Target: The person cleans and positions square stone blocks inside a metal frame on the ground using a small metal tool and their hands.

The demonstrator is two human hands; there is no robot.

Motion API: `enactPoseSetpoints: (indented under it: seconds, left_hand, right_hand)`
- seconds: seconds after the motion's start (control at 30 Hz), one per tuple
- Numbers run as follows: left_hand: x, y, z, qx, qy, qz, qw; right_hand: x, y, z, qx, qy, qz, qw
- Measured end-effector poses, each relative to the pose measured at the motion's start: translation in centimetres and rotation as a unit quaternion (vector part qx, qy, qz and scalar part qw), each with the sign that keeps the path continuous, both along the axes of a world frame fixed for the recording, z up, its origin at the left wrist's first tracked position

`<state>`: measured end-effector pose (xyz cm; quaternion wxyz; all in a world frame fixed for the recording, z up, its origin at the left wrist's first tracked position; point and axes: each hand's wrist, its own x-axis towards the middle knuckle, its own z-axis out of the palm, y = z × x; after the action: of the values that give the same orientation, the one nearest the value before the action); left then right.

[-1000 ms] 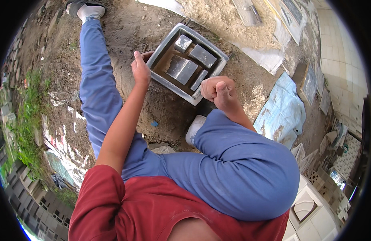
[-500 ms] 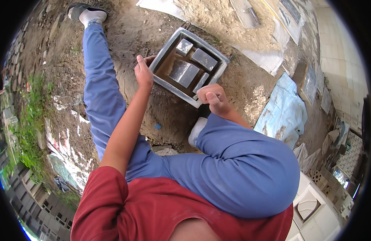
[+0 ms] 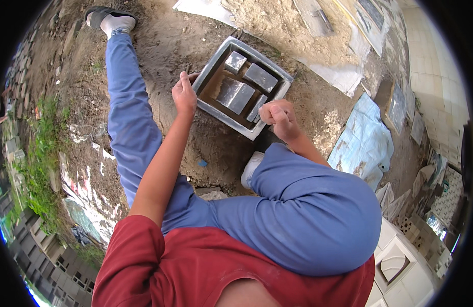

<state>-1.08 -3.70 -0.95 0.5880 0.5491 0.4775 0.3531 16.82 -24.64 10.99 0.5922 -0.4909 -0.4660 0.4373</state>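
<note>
A square grey metal mould (image 3: 216,113) stands tilted between my legs, with several metal blocks (image 3: 235,95) set inside its walls. Brown, sandy material shows on the inner surfaces around them. At the mould's left side, my left hand (image 3: 184,96) is closed around a short brown handle (image 3: 194,77), thumb upward. My right hand (image 3: 280,117) is curled into a fist at the mould's near right rim, close to the narrow block (image 3: 256,107) there. Whether that fist holds anything is hidden.
A pale sand heap (image 3: 277,30) lies on sheeting beyond the mould, with a hammer-like tool (image 3: 324,19) near it. To the right are a blue sheet (image 3: 362,135), flat panels (image 3: 395,107) and stacked pale blocks (image 3: 400,261). My stretched left leg (image 3: 129,97) borders the left.
My right fist has shifted slightly right and up along the mould's rim, uncovering more of the near corner. My left hand stays at the handle.
</note>
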Motion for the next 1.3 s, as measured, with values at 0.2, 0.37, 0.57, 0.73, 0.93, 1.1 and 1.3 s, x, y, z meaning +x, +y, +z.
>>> enactPoseSetpoints:
  seconds: [0.2,0.37,0.57,0.73,0.93,1.1,1.3]
  left_hand:
    - [0.2,0.2,-0.3,-0.017,0.010,0.014,1.000]
    - [-0.1,0.2,-0.4,-0.014,0.038,0.014,0.999]
    - [0.0,0.3,-0.7,-0.015,0.021,0.014,1.000]
    - [-0.2,0.2,-0.6,-0.015,0.032,0.010,0.999]
    - [0.1,0.1,0.6,0.034,0.099,-0.035,0.994]
    - [0.8,-0.8,3.8,0.377,0.205,-0.142,0.892]
    - [3.0,-7.4,8.7,0.456,0.206,-0.363,0.786]
  right_hand:
    - [1.8,-0.2,0.8,-0.017,0.034,-0.045,0.998]
    - [4.0,0.9,0.9,-0.031,0.056,-0.066,0.996]
    - [6.4,1.5,0.6,-0.038,0.047,-0.054,0.997]
    - [7.3,2.7,0.6,-0.066,-0.062,-0.068,0.994]
    - [7.9,3.2,0.3,-0.039,-0.042,-0.057,0.997]
    - [7.6,2.5,0.3,-0.029,-0.048,-0.065,0.996]
    - [7.6,-2.6,3.8,0.208,0.089,-0.194,0.955]
